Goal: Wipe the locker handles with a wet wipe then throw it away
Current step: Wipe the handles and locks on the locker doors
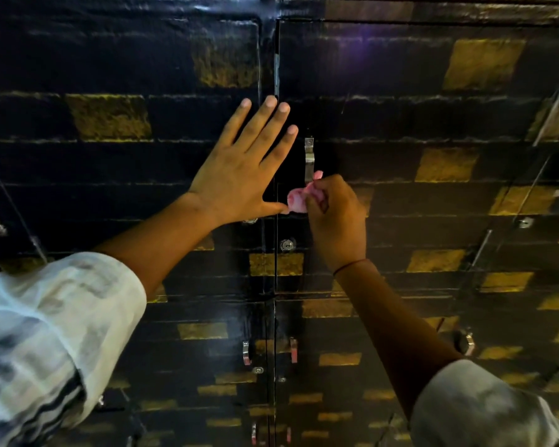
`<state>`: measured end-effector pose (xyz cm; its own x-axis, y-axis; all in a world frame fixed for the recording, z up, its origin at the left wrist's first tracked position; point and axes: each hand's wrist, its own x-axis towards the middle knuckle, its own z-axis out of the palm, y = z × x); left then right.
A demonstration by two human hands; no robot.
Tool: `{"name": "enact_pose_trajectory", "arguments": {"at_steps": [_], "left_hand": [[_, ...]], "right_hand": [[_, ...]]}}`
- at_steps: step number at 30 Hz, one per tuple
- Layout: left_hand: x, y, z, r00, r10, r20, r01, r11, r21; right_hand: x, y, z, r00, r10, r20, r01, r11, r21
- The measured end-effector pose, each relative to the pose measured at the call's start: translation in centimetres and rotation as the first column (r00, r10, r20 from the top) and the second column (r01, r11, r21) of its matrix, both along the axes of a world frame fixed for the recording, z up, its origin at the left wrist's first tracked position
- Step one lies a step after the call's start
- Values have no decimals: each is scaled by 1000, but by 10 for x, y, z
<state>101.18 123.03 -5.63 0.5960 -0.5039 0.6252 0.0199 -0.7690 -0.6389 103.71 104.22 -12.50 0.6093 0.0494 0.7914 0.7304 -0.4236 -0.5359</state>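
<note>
Gripping a crumpled pink wet wipe (299,198) in the curled fingers of the right hand (336,221), bunched against the lower end of a silver locker handle (309,160) on the right-hand black-and-gold door (433,124). Pressing flat with the left hand (239,175), fingers spread across the seam between doors, thumb tip just beside the wipe. Below: a round keyhole (287,245), and further silver handles (246,352) on the lower lockers; handle's lower part hidden behind wipe and fist.

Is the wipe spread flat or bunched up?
Bunched up. The wipe is a crumpled pink wad pinched in the right hand, against the lower end of the handle.
</note>
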Motion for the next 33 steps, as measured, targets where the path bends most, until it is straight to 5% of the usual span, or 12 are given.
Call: {"name": "enact_pose_trajectory", "arguments": {"at_steps": [10, 16, 22, 27, 33], "left_hand": [[1, 1, 0, 1000, 8, 6, -8, 1000, 4], [-2, 0, 2, 999, 29, -17, -29, 1000, 0], [-4, 2, 2, 1000, 23, -2, -23, 1000, 14], [-3, 6, 2, 1000, -15, -10, 15, 1000, -1], [-5, 6, 2, 999, -15, -29, 14, 1000, -14]], "right_hand": [[3, -8, -5, 998, 30, -57, -35, 996, -82], [2, -21, 12, 991, -103, 82, 92, 988, 127], [-3, -14, 4, 997, -55, 50, 63, 982, -180], [-20, -9, 40, 996, 83, 17, -84, 947, 309], [-13, -3, 57, 996, 84, -20, -81, 988, 132]]}}
